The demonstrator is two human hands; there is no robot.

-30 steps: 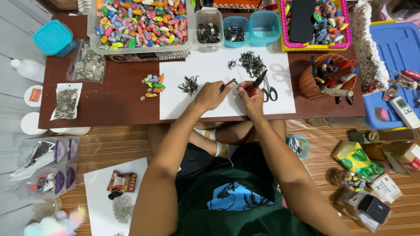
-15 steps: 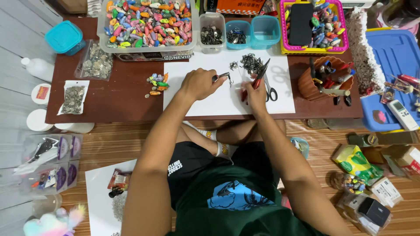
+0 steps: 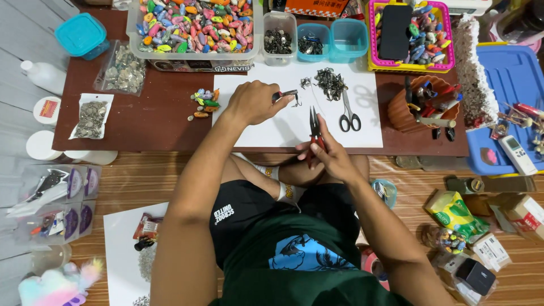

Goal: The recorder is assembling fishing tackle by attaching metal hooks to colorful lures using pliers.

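Observation:
My left hand (image 3: 254, 102) rests on the white sheet (image 3: 362, 133) and holds a small red-handled tool (image 3: 286, 94) whose tip carries a small metal hook. My right hand (image 3: 327, 152) sits at the table's near edge, gripping red-handled pliers (image 3: 313, 126) that point away from me. A pile of small dark metal hooks (image 3: 330, 83) lies on the sheet beyond the pliers, with black scissors (image 3: 348, 115) beside it. A small cluster of coloured lure-shaped pieces (image 3: 204, 102) lies left of my left hand.
A clear bin of coloured pieces (image 3: 192, 25), small tubs of hooks (image 3: 280, 39) and a pink basket (image 3: 409, 34) line the far edge of the brown table (image 3: 153, 122). An orange tool pot (image 3: 422, 102) stands right. Bags, boxes and a blue tray (image 3: 510, 85) lie around.
My right hand has drawn back toward me with the pliers, away from the hook pile. My left hand moved slightly left with its tool and hook.

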